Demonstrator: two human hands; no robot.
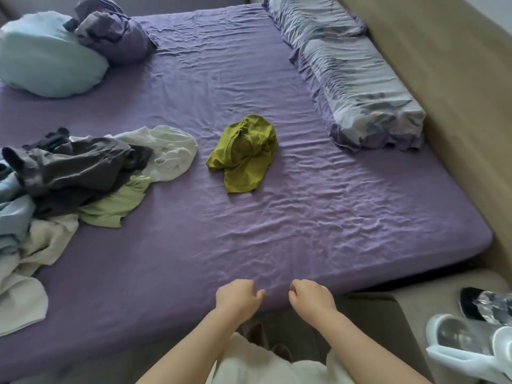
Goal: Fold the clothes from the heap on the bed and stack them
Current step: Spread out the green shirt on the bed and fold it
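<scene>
An olive-green garment (245, 153) lies crumpled alone in the middle of the purple bed sheet (304, 217). The heap of clothes (72, 178) sits at the left: dark grey, white, light green, cream and light blue pieces tangled together. My left hand (237, 296) and my right hand (311, 297) hover side by side over the bed's near edge. Both have their fingers curled in and hold nothing. They are well short of the olive garment and of the heap.
A light blue pillow (47, 54) and a bunched purple cloth (110, 29) lie at the far left. A folded patterned duvet (354, 79) runs along the right side by the beige bed frame (443, 92). White slippers (465, 339) lie on the floor at the lower right.
</scene>
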